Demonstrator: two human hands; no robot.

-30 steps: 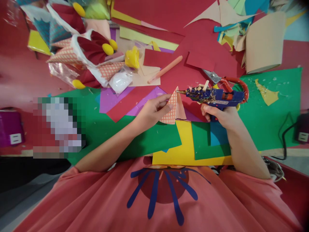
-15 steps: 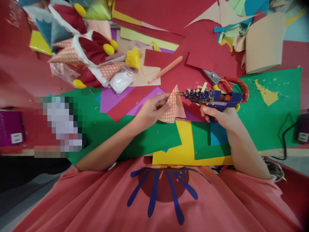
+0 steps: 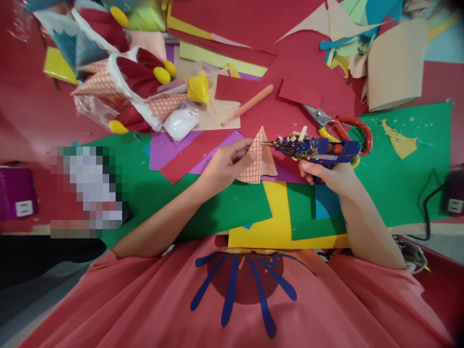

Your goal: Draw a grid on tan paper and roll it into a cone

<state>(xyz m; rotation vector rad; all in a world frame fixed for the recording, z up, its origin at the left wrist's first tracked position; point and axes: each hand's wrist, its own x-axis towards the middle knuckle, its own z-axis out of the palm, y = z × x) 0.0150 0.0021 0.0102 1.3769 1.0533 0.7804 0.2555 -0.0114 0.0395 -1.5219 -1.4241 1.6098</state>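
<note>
Head view: from where I'm standing, the left hand (image 3: 226, 166) is pinching the checked paper (image 3: 255, 162) between thumb and fingers, holding it over the near middle of the table. The right hand (image 3: 337, 175) is wrapping its fingers firmly around the glue gun (image 3: 319, 150), whose nozzle (image 3: 268, 143) is pointing left at the paper's upper part; whether it is quite touching, I can't tell.

As I judge it, the work on this piece is partway along. The paper is already standing folded to a peak, but its plain side is spreading open to the right, so the seam looks unclosed. At far left, checked cones (image 3: 97, 79) are lying with white rims, red folds and yellow ovals (image 3: 161, 75); set against those, this piece is lacking all its trimming.

As for room, the scissors (image 3: 330, 121) are lying just beyond the gun, hemming it in on the far side, and the pink stick (image 3: 250, 104) is lying beyond the paper. The right-hand green sheet (image 3: 402, 183) is offering the widest space, bearing a yellow scrap (image 3: 400, 140) and flecks, while the table's near edge is running close to the person's shirt (image 3: 242, 324).
</note>
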